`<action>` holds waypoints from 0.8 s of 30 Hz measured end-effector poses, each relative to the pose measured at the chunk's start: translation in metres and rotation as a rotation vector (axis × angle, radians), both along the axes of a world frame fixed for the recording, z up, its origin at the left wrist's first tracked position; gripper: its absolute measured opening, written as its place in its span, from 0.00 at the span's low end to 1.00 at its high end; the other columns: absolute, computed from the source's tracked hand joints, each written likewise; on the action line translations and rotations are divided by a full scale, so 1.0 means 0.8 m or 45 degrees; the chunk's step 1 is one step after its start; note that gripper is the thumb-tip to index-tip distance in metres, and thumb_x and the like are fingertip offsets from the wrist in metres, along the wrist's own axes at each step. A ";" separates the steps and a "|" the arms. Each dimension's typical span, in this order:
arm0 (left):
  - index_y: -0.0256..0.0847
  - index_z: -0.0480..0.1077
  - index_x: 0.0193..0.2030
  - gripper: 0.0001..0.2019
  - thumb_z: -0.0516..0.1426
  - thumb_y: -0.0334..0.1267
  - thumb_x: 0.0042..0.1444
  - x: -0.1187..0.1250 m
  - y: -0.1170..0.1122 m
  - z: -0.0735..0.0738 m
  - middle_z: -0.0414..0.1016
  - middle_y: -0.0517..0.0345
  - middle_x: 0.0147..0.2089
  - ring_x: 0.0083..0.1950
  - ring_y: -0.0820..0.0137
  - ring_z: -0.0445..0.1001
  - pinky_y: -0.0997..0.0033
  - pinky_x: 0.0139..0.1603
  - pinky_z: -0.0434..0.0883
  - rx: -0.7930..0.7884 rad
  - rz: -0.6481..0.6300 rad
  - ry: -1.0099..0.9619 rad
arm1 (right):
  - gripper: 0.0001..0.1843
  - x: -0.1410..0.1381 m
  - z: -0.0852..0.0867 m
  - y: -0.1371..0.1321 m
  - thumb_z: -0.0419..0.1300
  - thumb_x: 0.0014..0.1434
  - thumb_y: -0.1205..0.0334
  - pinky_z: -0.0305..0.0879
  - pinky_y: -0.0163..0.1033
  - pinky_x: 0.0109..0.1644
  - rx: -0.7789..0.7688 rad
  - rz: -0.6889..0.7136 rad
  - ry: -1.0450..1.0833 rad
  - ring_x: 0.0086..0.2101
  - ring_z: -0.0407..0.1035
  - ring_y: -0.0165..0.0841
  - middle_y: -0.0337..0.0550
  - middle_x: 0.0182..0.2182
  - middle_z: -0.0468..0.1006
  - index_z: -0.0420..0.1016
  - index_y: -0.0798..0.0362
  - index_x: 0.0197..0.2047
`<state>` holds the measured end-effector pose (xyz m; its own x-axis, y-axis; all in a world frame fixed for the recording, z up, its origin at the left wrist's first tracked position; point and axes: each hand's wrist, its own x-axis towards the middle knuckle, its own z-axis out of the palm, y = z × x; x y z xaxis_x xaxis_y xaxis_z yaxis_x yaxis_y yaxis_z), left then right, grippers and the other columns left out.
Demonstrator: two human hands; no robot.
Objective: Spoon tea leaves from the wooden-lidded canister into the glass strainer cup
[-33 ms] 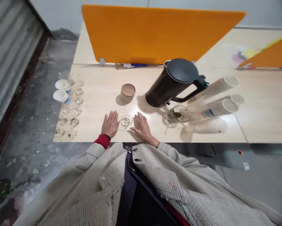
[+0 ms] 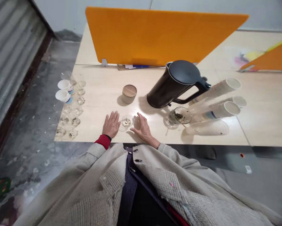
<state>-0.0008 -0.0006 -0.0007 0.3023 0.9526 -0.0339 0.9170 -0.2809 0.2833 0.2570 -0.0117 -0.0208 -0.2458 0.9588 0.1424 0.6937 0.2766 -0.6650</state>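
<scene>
**Small glass cup between two flat hands**

Right at the near edge of the pale wooden table [image 2: 103,94] stands a small clear glass cup with dark tea leaves at its bottom [image 2: 126,121]. It sits upright, mouth up, its axis vertical; being round, it points no particular way. The left hand [image 2: 111,124] lies flat just beside it on one side, fingers spread and pointing away from the body, holding nothing. The right hand [image 2: 142,126] lies on the other side, palm down, fingers loosely apart, also gripping nothing; whether either hand touches the glass cannot be told.

Behind the cup stands a short round tin with a wooden lid [image 2: 129,94], with bare tabletop between them. To the right, a black electric kettle [image 2: 174,84] stands near, and before it a wider clear glass holding wet leaves [image 2: 180,115]. Stacks of white paper cups lying on their sides [image 2: 222,97] crowd the far right. Along the left table edge run rows of small clear glasses [image 2: 71,119] and two white paper cups [image 2: 64,90]. An orange divider panel [image 2: 155,34] closes the back.
</scene>
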 end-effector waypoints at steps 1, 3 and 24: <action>0.35 0.57 0.81 0.31 0.44 0.43 0.76 -0.001 -0.001 -0.001 0.52 0.44 0.85 0.87 0.54 0.48 0.39 0.86 0.47 0.015 0.006 -0.006 | 0.56 -0.005 0.002 0.002 0.67 0.64 0.35 0.57 0.65 0.79 0.003 0.006 0.053 0.74 0.60 0.54 0.63 0.75 0.65 0.49 0.53 0.83; 0.34 0.59 0.81 0.31 0.43 0.43 0.77 -0.002 -0.003 -0.002 0.53 0.43 0.85 0.87 0.54 0.48 0.40 0.86 0.48 0.042 0.028 -0.015 | 0.52 -0.018 0.005 0.006 0.69 0.63 0.37 0.63 0.63 0.76 -0.003 0.012 0.135 0.71 0.65 0.54 0.62 0.72 0.69 0.56 0.52 0.80; 0.30 0.64 0.78 0.29 0.48 0.42 0.75 -0.053 -0.032 -0.020 0.59 0.37 0.82 0.85 0.46 0.54 0.37 0.83 0.57 0.143 0.279 -0.026 | 0.41 -0.169 0.034 0.124 0.66 0.66 0.38 0.75 0.56 0.65 0.082 0.117 0.475 0.64 0.74 0.50 0.62 0.64 0.77 0.63 0.51 0.72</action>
<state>-0.0433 -0.0260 -0.0167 0.0875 0.9930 0.0798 0.9538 -0.1066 0.2808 0.1215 0.0873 0.0065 -0.2503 0.9213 0.2975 0.3777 0.3759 -0.8462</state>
